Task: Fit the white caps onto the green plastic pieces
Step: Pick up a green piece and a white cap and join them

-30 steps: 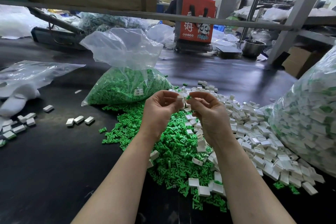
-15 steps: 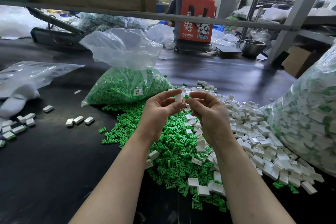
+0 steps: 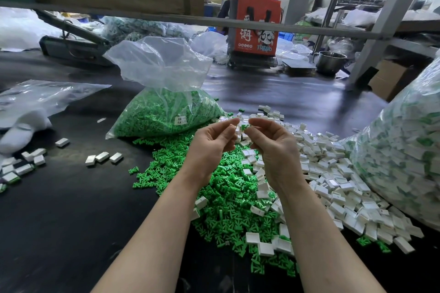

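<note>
**Hands closer, parts almost mated**

Both hands nudged up and together since a second ago. Left hand point(image 3: 212, 143) pinches a white cap point(image 3: 237, 129) at its curled fingertips; right hand point(image 3: 273, 147) pinches a green piece point(image 3: 243, 127), just beside the cap, above the green pile point(image 3: 226, 192). Axis: too small to tell.

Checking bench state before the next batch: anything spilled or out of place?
Nothing damaged. Loose green pieces and white caps lie in overlapping heaps, some caps sunk among the green. A few stray caps sit apart to the left on the black table.
</note>
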A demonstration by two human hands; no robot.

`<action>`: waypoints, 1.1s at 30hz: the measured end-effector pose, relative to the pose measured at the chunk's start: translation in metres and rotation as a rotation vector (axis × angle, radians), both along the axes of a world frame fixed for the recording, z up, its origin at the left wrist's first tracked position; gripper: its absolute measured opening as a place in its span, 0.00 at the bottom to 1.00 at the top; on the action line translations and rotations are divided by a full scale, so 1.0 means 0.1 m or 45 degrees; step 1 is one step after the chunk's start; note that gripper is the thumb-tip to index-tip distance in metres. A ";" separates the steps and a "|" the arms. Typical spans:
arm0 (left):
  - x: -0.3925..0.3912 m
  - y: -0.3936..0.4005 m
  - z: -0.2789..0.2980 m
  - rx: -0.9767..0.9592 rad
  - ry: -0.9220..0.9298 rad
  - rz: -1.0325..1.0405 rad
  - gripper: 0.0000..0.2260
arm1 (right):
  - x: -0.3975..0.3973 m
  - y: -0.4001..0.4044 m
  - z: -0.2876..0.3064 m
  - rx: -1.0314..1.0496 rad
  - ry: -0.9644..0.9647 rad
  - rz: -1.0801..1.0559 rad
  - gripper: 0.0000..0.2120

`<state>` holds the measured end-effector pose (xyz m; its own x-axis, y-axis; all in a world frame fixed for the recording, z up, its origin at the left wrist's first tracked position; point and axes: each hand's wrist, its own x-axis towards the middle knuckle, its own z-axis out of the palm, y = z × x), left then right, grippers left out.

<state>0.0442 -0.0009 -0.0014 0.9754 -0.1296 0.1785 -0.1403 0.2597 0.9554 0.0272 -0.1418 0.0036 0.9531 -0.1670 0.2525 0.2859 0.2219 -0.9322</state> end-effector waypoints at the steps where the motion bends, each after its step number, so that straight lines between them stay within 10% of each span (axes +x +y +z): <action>1: 0.00 0.00 0.00 0.016 -0.012 -0.017 0.10 | 0.00 0.00 0.00 -0.027 -0.010 -0.021 0.07; 33: -0.02 0.08 0.04 0.415 -0.244 0.180 0.04 | -0.01 -0.02 -0.01 -0.490 0.079 -0.084 0.02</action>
